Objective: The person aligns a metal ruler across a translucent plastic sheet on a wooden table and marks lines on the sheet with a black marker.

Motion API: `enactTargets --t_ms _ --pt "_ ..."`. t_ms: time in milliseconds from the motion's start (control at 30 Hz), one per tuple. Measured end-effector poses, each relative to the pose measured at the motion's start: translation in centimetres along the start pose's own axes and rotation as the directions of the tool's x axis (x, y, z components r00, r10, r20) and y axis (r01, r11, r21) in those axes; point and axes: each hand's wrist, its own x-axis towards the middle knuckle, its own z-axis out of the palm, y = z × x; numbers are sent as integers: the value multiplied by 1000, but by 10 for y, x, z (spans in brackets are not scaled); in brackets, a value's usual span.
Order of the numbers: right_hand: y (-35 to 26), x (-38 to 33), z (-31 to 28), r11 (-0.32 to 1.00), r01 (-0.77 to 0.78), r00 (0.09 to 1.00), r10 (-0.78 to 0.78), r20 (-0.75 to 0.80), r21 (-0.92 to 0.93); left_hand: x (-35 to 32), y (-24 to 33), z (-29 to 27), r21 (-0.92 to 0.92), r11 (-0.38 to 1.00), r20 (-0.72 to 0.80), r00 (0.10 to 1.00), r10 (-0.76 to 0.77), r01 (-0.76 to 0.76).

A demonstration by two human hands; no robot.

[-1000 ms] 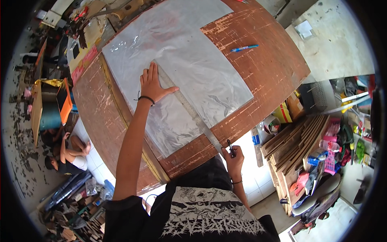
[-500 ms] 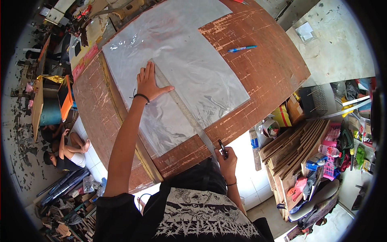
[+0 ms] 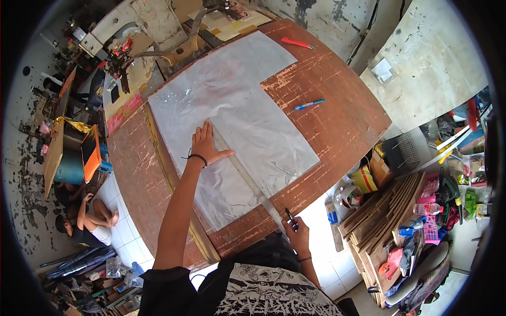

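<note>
My left hand [image 3: 206, 144] lies flat, fingers spread, pressing a long metal ruler [image 3: 247, 179] onto a clear plastic sheet [image 3: 232, 110] spread over a worn brown wooden table [image 3: 337, 110]. The ruler runs diagonally from that hand down to the table's near edge. My right hand [image 3: 297, 231] grips a small dark knife or marker [image 3: 290, 217] at the ruler's near end, by the sheet's lower edge.
A blue pen [image 3: 309, 104] and a red cutter [image 3: 297, 43] lie on the table beyond the sheet. A sewing machine [image 3: 158, 42] stands at the far left. A person [image 3: 84, 221] sits on the tiled floor at left. Stacked cardboard [image 3: 390, 221] stands at right.
The view has shifted so the table sits lower and more to the right. My right hand with the tool has stayed at the ruler's near end; my left hand still presses the ruler.
</note>
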Motion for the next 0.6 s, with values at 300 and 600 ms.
enactTargets --t_ms 300,600 --pt "-9 0 -1 991 -11 1000 12 12 -130 4 -4 -4 52 999 1 1000 -7 7" --pt "-4 6 -8 990 103 995 -101 20 -97 7 3 -9 44 999 93 996 -16 12"
